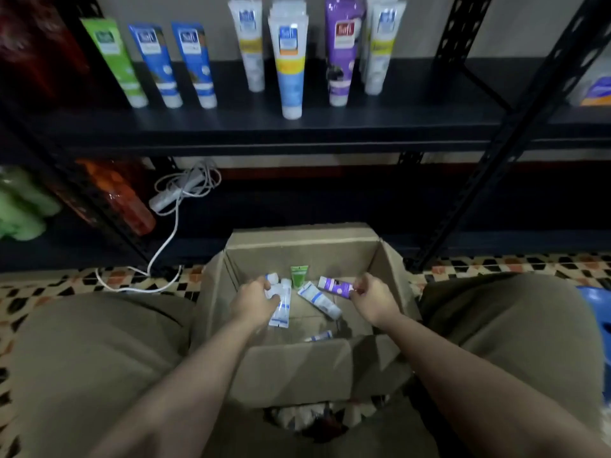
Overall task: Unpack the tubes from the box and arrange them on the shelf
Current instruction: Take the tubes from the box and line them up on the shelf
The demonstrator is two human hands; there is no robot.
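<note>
Several tubes already stand on the shelf [330,133], while in the box [297,368] the left hand [254,300] grasps white tubes [280,305], the right hand [372,300] seemingly pinches a purple tube [334,286], and a few remain.

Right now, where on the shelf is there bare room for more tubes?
The shelf is bare along its front edge and right of the white-yellow tube, up to the diagonal brace. From the green tube to the purple tube it is crowded.

We saw a matt brown cardboard box [302,246], glossy plastic tubes [287,66] on a dark matt metal shelf [297,127], smooth white plastic cable [165,239], patterned tile floor [496,264].
</note>
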